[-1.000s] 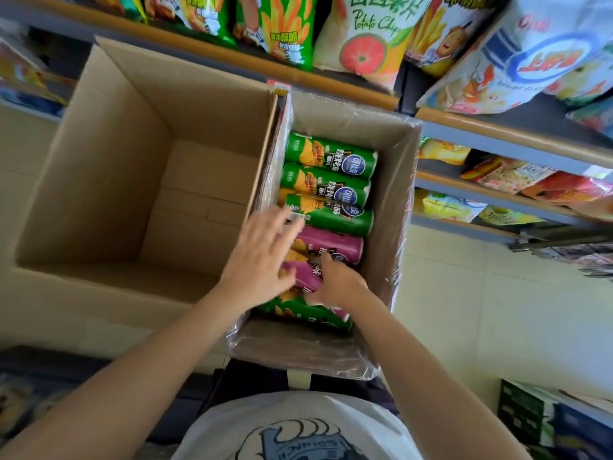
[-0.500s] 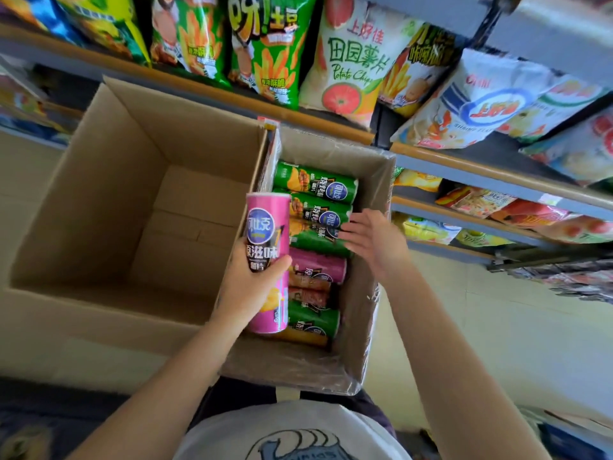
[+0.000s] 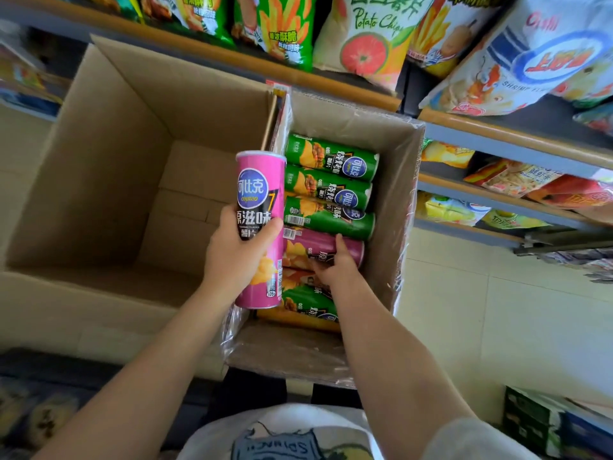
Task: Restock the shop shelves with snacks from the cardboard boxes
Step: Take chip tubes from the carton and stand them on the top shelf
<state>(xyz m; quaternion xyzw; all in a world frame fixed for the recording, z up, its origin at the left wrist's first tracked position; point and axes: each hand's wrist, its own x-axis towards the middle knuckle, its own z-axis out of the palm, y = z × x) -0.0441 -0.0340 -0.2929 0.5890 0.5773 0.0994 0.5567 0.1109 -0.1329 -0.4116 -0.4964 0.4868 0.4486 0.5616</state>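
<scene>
Pink and upright, a chip can [image 3: 260, 227] sits in the grip of the left hand [image 3: 237, 257], fingers and thumb wrapped round its middle, held above the seam between two cardboard boxes. The right hand [image 3: 336, 267] reaches into the smaller box [image 3: 403, 180] and curls over a second pink can [image 3: 323, 249] lying among the green cans [image 3: 331, 187]. The large box [image 3: 99, 161] stands just beside it. Snack bags [image 3: 365, 38] hang over the shelf [image 3: 510, 144] above
</scene>
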